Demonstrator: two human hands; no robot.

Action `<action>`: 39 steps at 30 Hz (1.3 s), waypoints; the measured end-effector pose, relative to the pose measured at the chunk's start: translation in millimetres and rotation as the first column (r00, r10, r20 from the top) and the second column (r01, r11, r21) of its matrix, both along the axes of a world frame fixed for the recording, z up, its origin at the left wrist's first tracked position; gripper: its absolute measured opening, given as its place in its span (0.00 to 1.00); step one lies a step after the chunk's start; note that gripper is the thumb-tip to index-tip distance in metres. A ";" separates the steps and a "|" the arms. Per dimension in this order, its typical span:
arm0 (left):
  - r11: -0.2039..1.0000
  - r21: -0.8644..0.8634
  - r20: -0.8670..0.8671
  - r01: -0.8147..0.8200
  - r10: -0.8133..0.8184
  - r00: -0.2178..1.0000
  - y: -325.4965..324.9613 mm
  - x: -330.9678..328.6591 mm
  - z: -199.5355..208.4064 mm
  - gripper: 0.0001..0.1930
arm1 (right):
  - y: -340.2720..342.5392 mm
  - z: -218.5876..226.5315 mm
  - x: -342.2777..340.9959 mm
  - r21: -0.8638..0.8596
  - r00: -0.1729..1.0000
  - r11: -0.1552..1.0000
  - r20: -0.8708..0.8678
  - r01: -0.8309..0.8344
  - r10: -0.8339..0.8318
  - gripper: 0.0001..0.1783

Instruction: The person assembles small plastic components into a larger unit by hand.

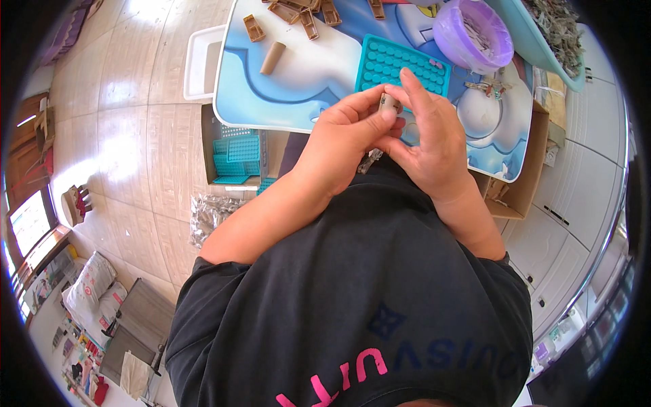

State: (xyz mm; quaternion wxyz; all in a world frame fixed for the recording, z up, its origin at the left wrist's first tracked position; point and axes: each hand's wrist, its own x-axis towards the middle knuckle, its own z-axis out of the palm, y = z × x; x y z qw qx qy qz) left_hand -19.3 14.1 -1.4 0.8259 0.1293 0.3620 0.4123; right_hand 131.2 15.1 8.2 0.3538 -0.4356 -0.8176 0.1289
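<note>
Black shirt [346, 271], nearest; beyond it, left hand [349, 122] pinching one small pale cylinder [388, 104] before the teal tray [400, 66], right hand [432, 132] half-open alongside, contact I cannot tell. Hazard, I judge: a slackened fingertip pinch could drop the cylinder off the table [305, 68].

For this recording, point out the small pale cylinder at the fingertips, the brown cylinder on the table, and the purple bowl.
Small pale cylinder [388, 103]: head view, its exposed side.
Brown cylinder [272, 58]: head view, middle of its side.
Purple bowl [449, 34]: head view, its left wall.
</note>
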 end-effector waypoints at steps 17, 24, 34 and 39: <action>0.850 0.415 -0.566 0.325 -0.038 0.823 -2.5 -8.8 5.2 0.13 | -9.0 -12.0 24.0 -0.527 0.717 0.829 -0.651 -0.189 -0.251 0.15; 0.756 0.602 -0.582 0.256 0.196 0.789 -9.7 0.6 -5.2 0.07 | -12.7 -18.4 13.3 -0.468 0.487 0.836 -0.823 -0.286 -0.294 0.13; 0.940 0.197 -0.086 0.280 -0.267 0.960 7.9 -3.5 1.1 0.16 | 19.4 14.1 41.5 -0.328 0.969 0.944 -0.224 0.030 -0.109 0.12; 0.937 0.134 0.009 0.322 -0.326 0.945 9.2 -3.3 2.7 0.21 | 100.3 30.0 100.2 -0.050 0.957 0.960 0.102 0.276 -0.270 0.09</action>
